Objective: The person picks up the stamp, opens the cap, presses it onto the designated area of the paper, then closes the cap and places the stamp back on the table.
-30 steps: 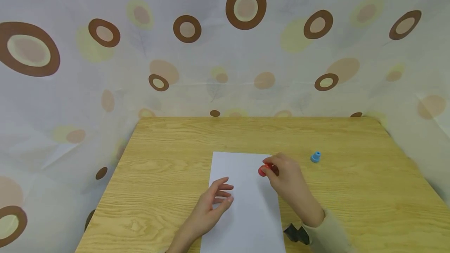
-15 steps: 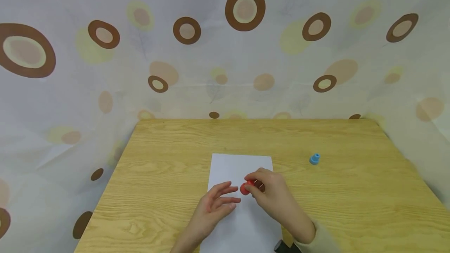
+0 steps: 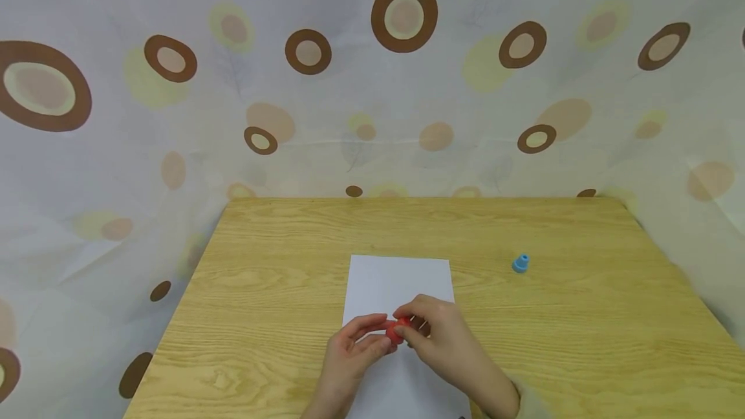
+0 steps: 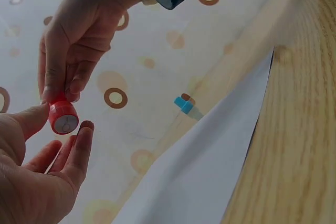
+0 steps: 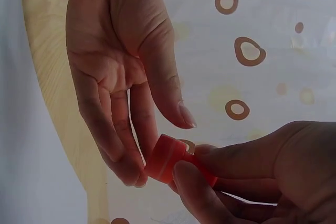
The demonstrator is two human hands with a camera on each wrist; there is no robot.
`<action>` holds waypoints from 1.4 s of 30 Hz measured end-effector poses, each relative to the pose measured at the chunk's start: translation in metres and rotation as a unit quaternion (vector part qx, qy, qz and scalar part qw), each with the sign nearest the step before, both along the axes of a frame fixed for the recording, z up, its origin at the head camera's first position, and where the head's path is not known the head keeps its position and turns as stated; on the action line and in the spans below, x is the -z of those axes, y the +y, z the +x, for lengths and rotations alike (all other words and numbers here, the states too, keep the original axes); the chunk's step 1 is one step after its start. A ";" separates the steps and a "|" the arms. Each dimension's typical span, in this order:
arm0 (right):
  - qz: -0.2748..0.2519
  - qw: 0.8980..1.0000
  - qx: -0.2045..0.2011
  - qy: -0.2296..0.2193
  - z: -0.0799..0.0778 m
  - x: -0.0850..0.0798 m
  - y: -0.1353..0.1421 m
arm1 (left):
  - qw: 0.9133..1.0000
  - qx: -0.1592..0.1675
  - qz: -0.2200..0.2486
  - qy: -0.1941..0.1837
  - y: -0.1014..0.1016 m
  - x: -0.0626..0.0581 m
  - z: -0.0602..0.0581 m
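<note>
Item one: red stamp, raised above the white paper, between the two hands, narrow end toward the right. Right hand: grip clamped on the stamp's narrow end, thumb against fingers, pale sleeve at the wrist. Left hand: grip apart, thumb and fingers spread about the wide end (whether a fingertip touches, I cannot tell for sure). Round face of the stamp: grey, with a faint mark too small to read. Item two: blue stamp, standing wide end down on the wooden table, right of the paper, well apart from both hands. Backing: pale cloth printed with brown rings. Handling note, by judgement: the two-handed work seems best done with a firm right pinch while left thumb and fingertips meet the wide rim from opposite sides, clear of the round face; the small, smooth-looking body may slip, so low over the paper is safest.
</note>
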State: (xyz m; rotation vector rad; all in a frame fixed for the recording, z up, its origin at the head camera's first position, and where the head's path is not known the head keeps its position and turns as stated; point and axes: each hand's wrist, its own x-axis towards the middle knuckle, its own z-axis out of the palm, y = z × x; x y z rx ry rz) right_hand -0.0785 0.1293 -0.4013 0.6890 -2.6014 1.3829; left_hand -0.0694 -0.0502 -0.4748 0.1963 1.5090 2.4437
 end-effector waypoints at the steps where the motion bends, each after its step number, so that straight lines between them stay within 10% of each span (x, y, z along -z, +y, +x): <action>1: -0.004 1.000 -0.004 -0.002 0.001 0.000 -0.001 | 1.000 0.000 0.002 -0.003 0.001 0.001 0.001; 42: -0.057 0.998 -0.026 -0.023 0.005 -0.006 -0.002 | 0.998 -0.051 0.036 0.023 0.008 -0.010 0.008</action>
